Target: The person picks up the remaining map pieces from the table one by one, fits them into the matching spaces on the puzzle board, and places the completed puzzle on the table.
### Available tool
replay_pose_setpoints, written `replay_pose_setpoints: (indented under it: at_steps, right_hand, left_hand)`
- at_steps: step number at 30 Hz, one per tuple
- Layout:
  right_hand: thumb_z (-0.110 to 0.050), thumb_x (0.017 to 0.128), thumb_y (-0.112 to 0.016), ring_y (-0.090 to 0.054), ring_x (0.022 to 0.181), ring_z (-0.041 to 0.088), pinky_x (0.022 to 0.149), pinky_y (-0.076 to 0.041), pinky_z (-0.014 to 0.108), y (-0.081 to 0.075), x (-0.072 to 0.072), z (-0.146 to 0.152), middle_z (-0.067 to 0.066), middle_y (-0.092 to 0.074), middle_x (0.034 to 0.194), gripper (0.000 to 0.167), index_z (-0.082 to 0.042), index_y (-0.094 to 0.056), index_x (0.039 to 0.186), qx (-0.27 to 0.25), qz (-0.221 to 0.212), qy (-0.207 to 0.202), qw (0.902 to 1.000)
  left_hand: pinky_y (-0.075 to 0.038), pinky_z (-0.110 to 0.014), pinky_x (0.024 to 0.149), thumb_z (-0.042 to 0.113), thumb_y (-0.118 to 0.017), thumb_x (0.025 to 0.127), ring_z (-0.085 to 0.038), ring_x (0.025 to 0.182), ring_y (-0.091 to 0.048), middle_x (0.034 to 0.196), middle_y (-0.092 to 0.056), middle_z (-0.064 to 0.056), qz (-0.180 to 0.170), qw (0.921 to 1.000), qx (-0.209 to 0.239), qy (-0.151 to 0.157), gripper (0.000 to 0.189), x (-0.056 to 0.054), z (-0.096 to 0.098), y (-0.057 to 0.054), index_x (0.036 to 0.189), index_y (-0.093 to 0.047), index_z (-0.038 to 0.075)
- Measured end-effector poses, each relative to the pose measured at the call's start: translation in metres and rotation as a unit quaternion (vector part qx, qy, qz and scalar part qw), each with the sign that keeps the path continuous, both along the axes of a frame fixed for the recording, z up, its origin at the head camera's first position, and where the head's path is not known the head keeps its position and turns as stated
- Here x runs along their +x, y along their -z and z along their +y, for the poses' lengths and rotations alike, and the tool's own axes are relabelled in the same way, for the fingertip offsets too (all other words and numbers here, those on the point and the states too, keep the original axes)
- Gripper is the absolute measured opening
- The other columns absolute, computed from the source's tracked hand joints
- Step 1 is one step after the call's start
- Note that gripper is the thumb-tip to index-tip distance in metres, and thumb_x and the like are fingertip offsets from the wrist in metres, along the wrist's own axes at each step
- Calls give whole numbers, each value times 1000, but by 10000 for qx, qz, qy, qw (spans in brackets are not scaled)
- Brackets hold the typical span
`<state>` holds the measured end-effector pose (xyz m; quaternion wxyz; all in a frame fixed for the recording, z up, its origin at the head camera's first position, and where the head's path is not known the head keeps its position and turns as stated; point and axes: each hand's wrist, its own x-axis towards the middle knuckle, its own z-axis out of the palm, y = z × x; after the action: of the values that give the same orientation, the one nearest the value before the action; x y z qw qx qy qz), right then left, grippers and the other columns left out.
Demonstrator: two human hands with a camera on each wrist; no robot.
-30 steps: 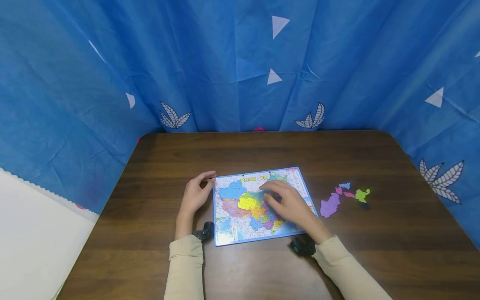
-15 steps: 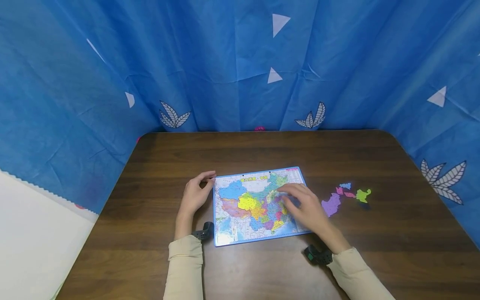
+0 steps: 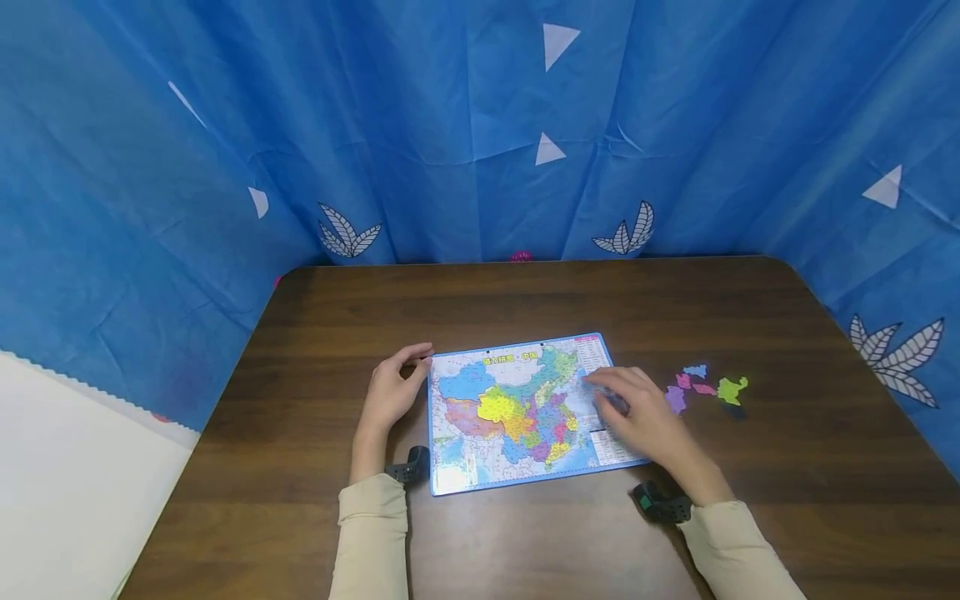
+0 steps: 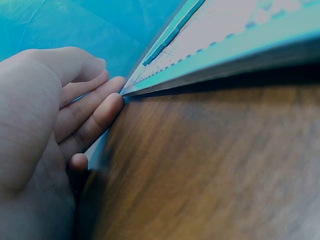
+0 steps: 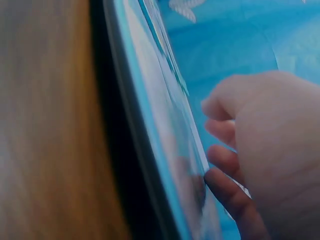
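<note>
A blue-edged map puzzle board with coloured regions and a yellow title lies on the table. My left hand rests beside its far left corner; in the left wrist view the fingertips are right at the board's edge, loosely bent. Over the board's right side is my right hand, thumb and fingers spread and slightly curved. The right wrist view shows nothing between that hand's fingers. Right of the board lie loose puzzle pieces: purple, partly hidden by the right hand, two pink, blue and green.
Dark wooden table underneath, with its far edge against a blue curtain. A white sheet hangs at the left. Each wrist wears a black camera band.
My right hand has moved to the right, from the middle of the map to its right side, uncovering the coloured regions and overlapping the purple piece. The left hand has stayed put.
</note>
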<state>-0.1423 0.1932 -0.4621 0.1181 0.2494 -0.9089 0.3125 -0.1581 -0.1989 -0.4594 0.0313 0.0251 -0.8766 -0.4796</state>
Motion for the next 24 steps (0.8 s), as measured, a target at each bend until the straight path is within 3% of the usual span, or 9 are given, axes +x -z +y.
replay_pose_setpoints:
  at_steps: [7, 15, 24]
  right_hand:
    - [-10, 91, -74, -57, 121, 30, 96, -53, 59, -7, -1, 18, 9, -68, 134, 39, -16, -71, 129, 229, -563, -5, 9981]
    - [-8, 81, -77, -40, 136, 36, 98, -45, 72, -11, 3, 34, 10, -51, 152, 64, -26, -62, 141, 421, -1592, -531, 9849]
    - [-8, 81, -77, -35, 139, 40, 98, -48, 68, -11, 4, 42, 10, -42, 158, 68, -27, -59, 144, 381, -1856, -596, 9801]
  left_hand:
    - [-43, -50, 112, 26, -61, 104, -26, 120, -60, 131, -70, -5, -1, 10000, 0, -43, 33, 1, 0, 1, 135, -67, 15]
    - [-42, -50, 114, 27, -62, 104, -26, 121, -60, 131, -70, -3, -21, 9999, 19, -115, 33, 3, 2, 1, 135, -67, 15]
    - [-42, -51, 114, 27, -61, 104, -26, 121, -61, 131, -71, -4, -10, 10000, -7, -96, 33, 1, 2, 0, 135, -67, 14]
